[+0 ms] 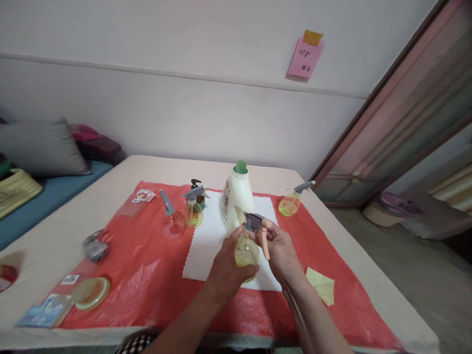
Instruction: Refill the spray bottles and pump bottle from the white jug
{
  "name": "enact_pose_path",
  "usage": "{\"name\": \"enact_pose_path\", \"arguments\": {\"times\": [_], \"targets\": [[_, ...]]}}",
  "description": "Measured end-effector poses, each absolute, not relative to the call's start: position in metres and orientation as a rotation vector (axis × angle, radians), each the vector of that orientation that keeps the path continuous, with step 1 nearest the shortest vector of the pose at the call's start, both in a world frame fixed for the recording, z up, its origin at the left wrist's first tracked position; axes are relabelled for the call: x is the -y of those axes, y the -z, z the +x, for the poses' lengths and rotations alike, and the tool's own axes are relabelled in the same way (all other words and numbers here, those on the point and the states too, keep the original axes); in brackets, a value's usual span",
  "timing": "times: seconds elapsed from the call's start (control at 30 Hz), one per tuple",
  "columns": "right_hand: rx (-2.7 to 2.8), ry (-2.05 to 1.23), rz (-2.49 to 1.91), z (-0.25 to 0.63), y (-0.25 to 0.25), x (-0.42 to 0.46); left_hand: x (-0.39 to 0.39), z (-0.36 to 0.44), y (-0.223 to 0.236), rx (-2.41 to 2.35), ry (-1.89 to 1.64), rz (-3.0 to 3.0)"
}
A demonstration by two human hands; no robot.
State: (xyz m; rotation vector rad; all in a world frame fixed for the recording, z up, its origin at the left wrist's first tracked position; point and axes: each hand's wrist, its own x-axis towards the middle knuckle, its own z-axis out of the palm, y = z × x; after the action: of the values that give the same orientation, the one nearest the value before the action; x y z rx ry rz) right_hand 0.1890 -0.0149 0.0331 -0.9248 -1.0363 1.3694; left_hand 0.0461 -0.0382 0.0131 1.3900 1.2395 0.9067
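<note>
My left hand point(229, 263) is wrapped round a clear spray bottle point(246, 250) with a little yellow liquid inside. Its grey trigger head with a peach lever sits at the bottle's neck, and my right hand point(278, 246) grips that spray head point(255, 221) from the right. Just behind stands a large white jug point(238, 194) with a green spout in its open top. Both hands are above a white sheet point(206, 250) spread on red plastic. Further left are a spray bottle with yellow liquid point(193, 214) and another that looks clear point(174, 225).
A third spray bottle point(289, 204) stands at the back right. Yellow paper slips point(320, 285) lie at front right. On the left are a round lid point(91, 293), a crumpled packet point(95, 248) and a blue-and-white packet point(46, 310). A dark pump bottle point(201, 200) stands behind the sprayers.
</note>
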Motion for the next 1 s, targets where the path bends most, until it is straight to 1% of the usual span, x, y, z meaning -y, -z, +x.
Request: {"name": "enact_pose_path", "arguments": {"times": [0.23,0.6,0.8,1.0], "targets": [[1.042,-1.190,-0.980,0.178,-0.035,0.016,0.036,0.047,-0.012,-1.330,-0.924,1.520],[0.933,-1.260,-1.004,0.167,-0.033,0.019,0.038,0.053,-0.008,-1.263,-1.020,1.527],[0.920,-1.122,-1.059,0.163,-0.025,0.020,0.038,0.055,-0.006,-1.226,-1.064,1.616],[0.916,-1.100,-1.091,0.161,-0.023,0.019,0.039,0.051,-0.006,-1.240,-1.022,1.632]]}}
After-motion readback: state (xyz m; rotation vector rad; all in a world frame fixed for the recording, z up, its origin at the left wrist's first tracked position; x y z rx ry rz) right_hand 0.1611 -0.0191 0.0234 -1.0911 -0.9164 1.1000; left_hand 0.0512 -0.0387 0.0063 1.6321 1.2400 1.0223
